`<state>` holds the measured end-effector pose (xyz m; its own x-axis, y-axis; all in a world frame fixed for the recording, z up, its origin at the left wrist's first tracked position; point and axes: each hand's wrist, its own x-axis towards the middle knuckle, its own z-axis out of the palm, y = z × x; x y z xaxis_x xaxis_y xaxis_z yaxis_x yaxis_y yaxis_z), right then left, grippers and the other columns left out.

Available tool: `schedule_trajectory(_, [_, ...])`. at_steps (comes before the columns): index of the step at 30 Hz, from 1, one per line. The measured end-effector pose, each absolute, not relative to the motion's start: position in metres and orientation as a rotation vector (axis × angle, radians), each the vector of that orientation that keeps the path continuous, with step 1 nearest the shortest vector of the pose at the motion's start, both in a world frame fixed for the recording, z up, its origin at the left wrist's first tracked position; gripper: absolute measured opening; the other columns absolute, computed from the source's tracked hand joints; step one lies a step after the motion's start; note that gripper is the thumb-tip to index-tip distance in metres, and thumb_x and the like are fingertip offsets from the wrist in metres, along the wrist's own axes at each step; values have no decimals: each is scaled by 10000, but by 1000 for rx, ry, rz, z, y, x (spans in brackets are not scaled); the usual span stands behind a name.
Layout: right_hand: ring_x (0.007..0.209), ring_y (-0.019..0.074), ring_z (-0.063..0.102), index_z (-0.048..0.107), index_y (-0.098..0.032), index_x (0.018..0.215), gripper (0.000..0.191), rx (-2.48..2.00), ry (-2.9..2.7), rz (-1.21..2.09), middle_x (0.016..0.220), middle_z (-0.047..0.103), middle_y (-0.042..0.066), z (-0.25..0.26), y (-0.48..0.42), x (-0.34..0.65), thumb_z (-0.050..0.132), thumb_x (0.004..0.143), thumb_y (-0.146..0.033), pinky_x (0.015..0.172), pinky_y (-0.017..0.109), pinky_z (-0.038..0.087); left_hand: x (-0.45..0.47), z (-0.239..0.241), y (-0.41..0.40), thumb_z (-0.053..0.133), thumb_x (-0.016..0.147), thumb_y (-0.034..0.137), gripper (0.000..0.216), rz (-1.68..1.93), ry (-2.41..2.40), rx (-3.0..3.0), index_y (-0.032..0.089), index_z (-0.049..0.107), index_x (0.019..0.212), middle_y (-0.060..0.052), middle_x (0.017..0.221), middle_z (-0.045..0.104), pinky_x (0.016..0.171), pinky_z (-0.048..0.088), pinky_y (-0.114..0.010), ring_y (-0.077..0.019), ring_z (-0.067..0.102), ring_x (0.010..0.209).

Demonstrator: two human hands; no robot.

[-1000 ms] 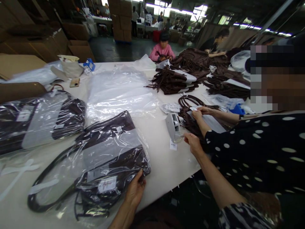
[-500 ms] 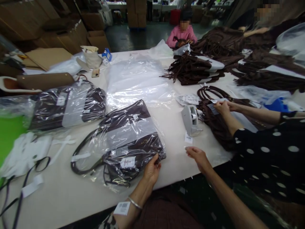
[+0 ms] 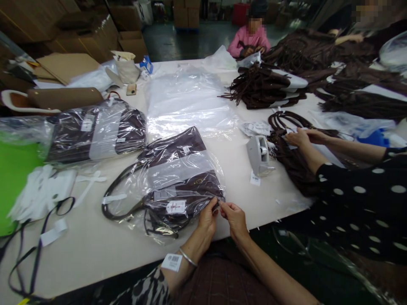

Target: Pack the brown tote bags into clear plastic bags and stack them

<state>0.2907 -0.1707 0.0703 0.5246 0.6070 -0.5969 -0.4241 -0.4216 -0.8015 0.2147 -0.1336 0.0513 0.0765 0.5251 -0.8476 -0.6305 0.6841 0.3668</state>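
A dark brown handbag (image 3: 178, 169) lies in a clear plastic bag (image 3: 219, 180) in front of me, its looped strap to the left. White paper covers its middle and a white tag (image 3: 176, 206) shows through the plastic. My left hand (image 3: 208, 220) is closed on the near right corner of the bagged handbag, thumb on top. Beside it, my right hand (image 3: 234, 216) pinches the plastic at that same corner; the fingertips hide the exact spot. A barcode sticker (image 3: 172, 262) is stuck on my left forearm near a bangle.
A label dispenser (image 3: 257, 153) stands to the right, a sticker hanging from it. Another bagged handbag (image 3: 101, 133) lies left, and clear plastic bags (image 3: 190, 97) are stacked behind. A co-worker's hands (image 3: 302, 137) work on brown bags at right. White gloves (image 3: 38, 192) lie left.
My right hand has moved left from near the dispenser to the bagged handbag's corner, beside my left hand. The view has shifted slightly, and my left hand keeps its hold.
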Motion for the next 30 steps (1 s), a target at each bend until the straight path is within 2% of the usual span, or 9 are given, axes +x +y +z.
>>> schedule_trajectory(8, [508, 102, 506, 642, -149, 634, 464, -1673, -61, 1177, 547, 625, -8, 58, -177, 294, 881, 453, -503, 531, 248, 411, 213, 52, -136, 892, 517, 231, 283, 845, 1272, -26, 150, 708, 718, -38, 789, 730, 678, 406, -277, -159, 620, 738])
schedule_trajectory(10, [517, 107, 526, 655, -150, 737, 499, -1632, -76, 1259, 583, 647, -13, 60, -179, 299, 892, 448, -481, 546, 253, 429, 211, 56, -136, 888, 517, 231, 291, 854, 1253, -27, 146, 708, 730, -31, 778, 726, 668, 409, -269, -148, 612, 713])
schedule_trajectory(13, [619, 136, 597, 666, -159, 974, 575, -1518, -255, 1401, 701, 700, -11, 67, -181, 305, 886, 506, -412, 652, 275, 478, 206, 63, -136, 870, 547, 224, 290, 879, 1221, -19, 142, 711, 775, -23, 786, 725, 647, 412, -255, -133, 605, 688])
schedule_trajectory(15, [691, 163, 631, 649, -176, 1034, 567, -1500, -411, 1414, 747, 716, -10, 71, -180, 308, 860, 554, -390, 717, 293, 490, 203, 68, -135, 853, 583, 224, 265, 874, 1224, -14, 140, 706, 787, -17, 777, 721, 621, 407, -244, -121, 597, 660])
schedule_trajectory(20, [765, 208, 665, 621, -209, 1022, 417, -1638, -780, 1208, 785, 722, 0, 73, -177, 306, 766, 676, -390, 755, 318, 494, 195, 75, -132, 815, 645, 171, 197, 833, 1241, -83, 133, 665, 767, 10, 668, 671, 537, 379, -218, -70, 504, 519])
schedule_trajectory(23, [819, 224, 687, 610, -229, 1003, 355, -1760, -910, 1020, 838, 739, 16, 71, -177, 299, 730, 720, -405, 792, 325, 499, 190, 77, -133, 791, 673, 131, 178, 821, 1246, -113, 132, 651, 782, 11, 657, 662, 523, 399, -207, -64, 500, 503])
schedule_trajectory(27, [765, 217, 676, 585, -234, 985, 339, -1813, -833, 920, 796, 719, 12, 62, -174, 289, 698, 708, -394, 752, 322, 515, 184, 81, -135, 759, 716, 109, 139, 795, 1242, -137, 129, 643, 791, 7, 642, 655, 510, 433, -214, -72, 511, 479])
schedule_trajectory(30, [746, 210, 666, 572, -226, 970, 335, -1738, -726, 1027, 798, 710, 11, 55, -169, 285, 688, 685, -360, 707, 312, 515, 178, 82, -136, 742, 747, 114, 107, 765, 1215, -147, 118, 658, 813, -28, 673, 682, 539, 486, -246, -115, 585, 531])
